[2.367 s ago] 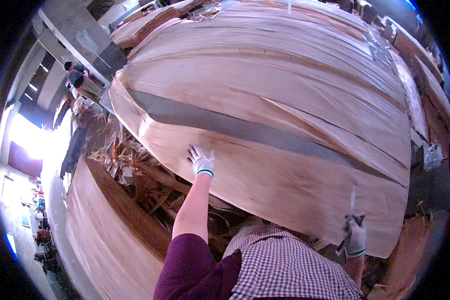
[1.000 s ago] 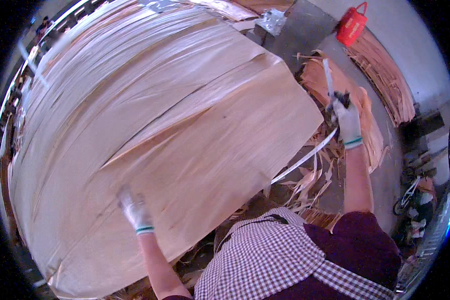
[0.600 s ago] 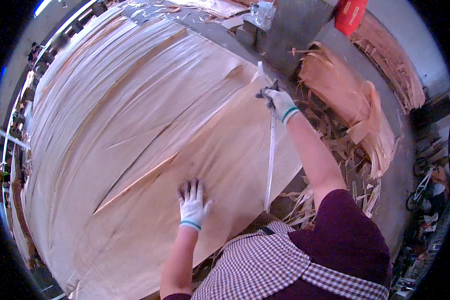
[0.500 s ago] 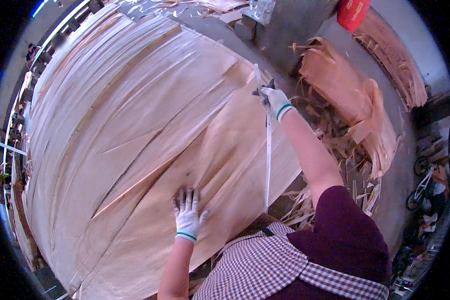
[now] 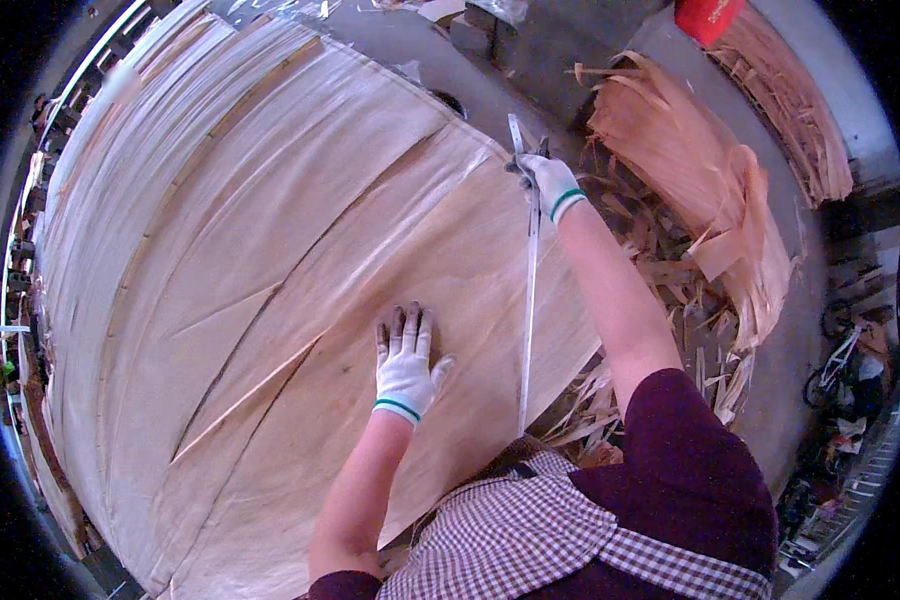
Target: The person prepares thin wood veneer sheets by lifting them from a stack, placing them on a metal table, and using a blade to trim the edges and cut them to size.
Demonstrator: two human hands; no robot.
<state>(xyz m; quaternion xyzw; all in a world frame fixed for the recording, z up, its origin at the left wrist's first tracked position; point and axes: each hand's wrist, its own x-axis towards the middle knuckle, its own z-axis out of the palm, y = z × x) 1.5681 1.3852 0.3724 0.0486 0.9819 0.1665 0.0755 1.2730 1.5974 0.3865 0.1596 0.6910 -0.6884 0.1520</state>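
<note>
A wide stack of pale wood veneer sheets (image 5: 240, 230) spreads out in front of me, its top sheet creased and marked by long dark splits. My left hand (image 5: 405, 365), in a white glove with grey fingertips and a green cuff band, lies flat on the top sheet with fingers spread. Near the right edge, my right hand (image 5: 545, 178), in a matching glove, grips a long, thin, pale straightedge (image 5: 529, 310) close to its far end. The straightedge runs along the sheet toward my body, and its near end reaches my checked apron (image 5: 520, 510).
On the floor to the right lie curled reddish veneer offcuts (image 5: 670, 150) and loose shreds (image 5: 660, 240). A longer veneer pile (image 5: 790, 115) stands behind them, below a red object (image 5: 707, 18). A bicycle (image 5: 838, 370) shows at the far right.
My left hand has slid away from me and slightly right over the veneer, and creases near it look flatter. The right hand keeps its hold; the straightedge's near end has shifted slightly left.
</note>
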